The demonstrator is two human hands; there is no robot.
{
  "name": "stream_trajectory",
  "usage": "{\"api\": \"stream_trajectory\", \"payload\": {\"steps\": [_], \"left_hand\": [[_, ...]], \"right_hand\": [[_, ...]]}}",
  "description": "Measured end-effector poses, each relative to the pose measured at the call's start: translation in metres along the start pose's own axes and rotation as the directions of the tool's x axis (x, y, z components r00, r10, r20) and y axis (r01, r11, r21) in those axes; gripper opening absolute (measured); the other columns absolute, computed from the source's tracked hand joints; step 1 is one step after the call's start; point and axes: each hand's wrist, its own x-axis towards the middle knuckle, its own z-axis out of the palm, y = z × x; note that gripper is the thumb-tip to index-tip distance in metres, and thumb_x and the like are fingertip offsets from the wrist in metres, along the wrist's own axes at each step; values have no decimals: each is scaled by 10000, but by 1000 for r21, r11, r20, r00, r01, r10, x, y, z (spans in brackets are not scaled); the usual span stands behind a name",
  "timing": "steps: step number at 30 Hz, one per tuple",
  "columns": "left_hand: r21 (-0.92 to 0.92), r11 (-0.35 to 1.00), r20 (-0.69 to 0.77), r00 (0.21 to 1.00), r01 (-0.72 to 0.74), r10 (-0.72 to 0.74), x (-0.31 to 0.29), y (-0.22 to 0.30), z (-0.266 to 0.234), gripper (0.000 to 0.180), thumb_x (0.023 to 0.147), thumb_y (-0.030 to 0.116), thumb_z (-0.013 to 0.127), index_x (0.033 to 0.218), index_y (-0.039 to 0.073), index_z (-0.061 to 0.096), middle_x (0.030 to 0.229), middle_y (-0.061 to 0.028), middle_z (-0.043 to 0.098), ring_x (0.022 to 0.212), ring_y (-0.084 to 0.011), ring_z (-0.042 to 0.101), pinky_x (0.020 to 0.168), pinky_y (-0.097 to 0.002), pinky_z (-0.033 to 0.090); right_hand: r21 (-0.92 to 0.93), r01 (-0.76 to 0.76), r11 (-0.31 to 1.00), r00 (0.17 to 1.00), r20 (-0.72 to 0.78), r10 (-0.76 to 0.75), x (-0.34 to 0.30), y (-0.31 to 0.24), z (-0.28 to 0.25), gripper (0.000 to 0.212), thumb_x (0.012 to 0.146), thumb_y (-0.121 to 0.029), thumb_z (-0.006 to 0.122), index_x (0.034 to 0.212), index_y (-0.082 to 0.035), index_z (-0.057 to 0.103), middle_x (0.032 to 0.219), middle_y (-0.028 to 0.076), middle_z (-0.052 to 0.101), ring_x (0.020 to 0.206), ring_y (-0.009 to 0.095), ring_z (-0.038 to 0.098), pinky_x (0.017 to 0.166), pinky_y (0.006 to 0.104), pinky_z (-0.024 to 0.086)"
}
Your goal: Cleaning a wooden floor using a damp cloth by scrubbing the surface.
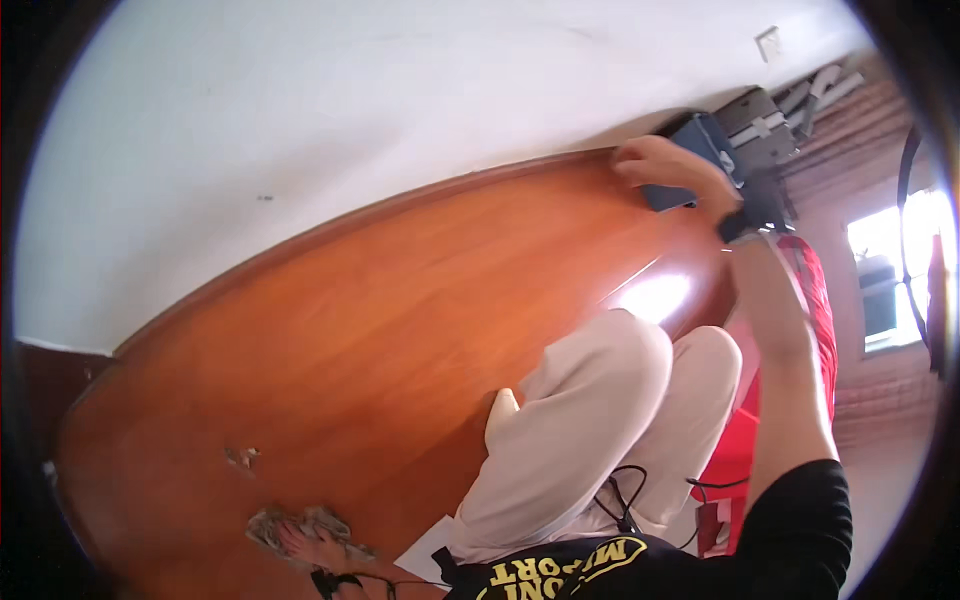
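Observation:
Down at the lower left, my left hand [312, 548] presses on a crumpled greyish rag [268, 528] on the orange-brown wooden floor [380, 320], its fingers bent into the bunched cloth. A dark band circles that wrist. My right arm reaches far forward on the right, a black band [738, 224] round its wrist. My right hand [655, 165] hovers near the wall's foot, beside a blue-grey box [700, 140]. Its fingers look bent but are smeared, so their closure is unclear, and I see nothing held in them.
A white wall [330, 110] with a brown skirting borders the floor. Small crumpled scraps [242, 459] lie beyond the rag. My bent knees [620, 380] take up the middle. On the right are a red cloth [738, 440], a black cable [625, 490] and a bright window [900, 270].

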Motion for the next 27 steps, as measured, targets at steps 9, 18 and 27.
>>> {"api": "stream_trajectory", "payload": {"steps": [9,18,27], "left_hand": [[-92,991,-24,995,94,-97,4,7,-2,577,951,436,395,1359,28,411,1436,-176,370,1266,-376,397,1023,-519,307],[587,513,-173,715,627,-677,-6,134,20,636,897,441,499,1283,-59,425,1317,-236,433,1200,-386,437,874,-539,450],[-143,979,240,955,-142,174,72,302,10,531,781,317,687,1122,-56,525,1055,-215,543,1001,-383,538,836,-453,463]], "right_hand": [[-70,5,998,997,-80,-10,-7,124,20,247,860,-155,580,993,50,613,830,131,652,713,193,608,660,334,500],[216,-49,975,983,184,9,33,250,190,236,861,-91,580,1038,62,610,899,150,660,736,216,654,679,333,525],[389,-7,921,965,244,-95,42,272,298,286,873,-141,592,1092,42,596,990,172,672,885,254,656,783,341,512]]}}
